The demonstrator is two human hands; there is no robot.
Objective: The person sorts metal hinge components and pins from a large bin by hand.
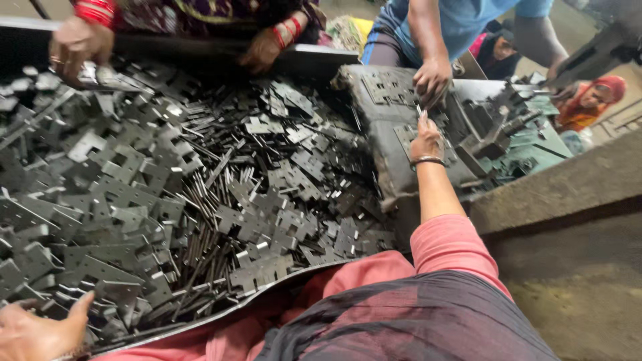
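The person's right hand point(426, 139) reaches out at about one o'clock from the middle of the view, fingers stretched forward and nearly straight, its tips on a flat dark metal plate point(409, 136) that lies on a grey block point(388, 134); whether the fingers pinch the plate or only press on it I cannot tell. A thin bangle point(428, 160) circles that wrist, and a pink sleeve point(449, 244) covers the upper arm. The left hand point(37, 327) sits at about eight o'clock, in the bottom corner, palm down with the thumb spread and fingers loosely open, resting at the near edge of a great heap of stamped metal pieces point(187, 180) and gripping nothing that can be seen. The heap fills a wide tray-like surface point(221, 314), whose bent sheet rim runs along six to seven o'clock; among the cut-out plates lie many thin dark rods point(200, 234). Just beyond the right hand, at one o'clock, a co-worker's hand point(431, 80) in a blue shirt presses down on the same grey block, close to the person's fingertips. At eleven o'clock a second co-worker's hand point(79, 47), with red bangles at the wrist, holds a bright metal piece point(107, 77) over the far edge of the heap, and that person's other hand point(262, 50) rests on the far rim at twelve o'clock. At two to three o'clock stands a greenish machine part point(515, 130) cluttered with dark metal blocks.
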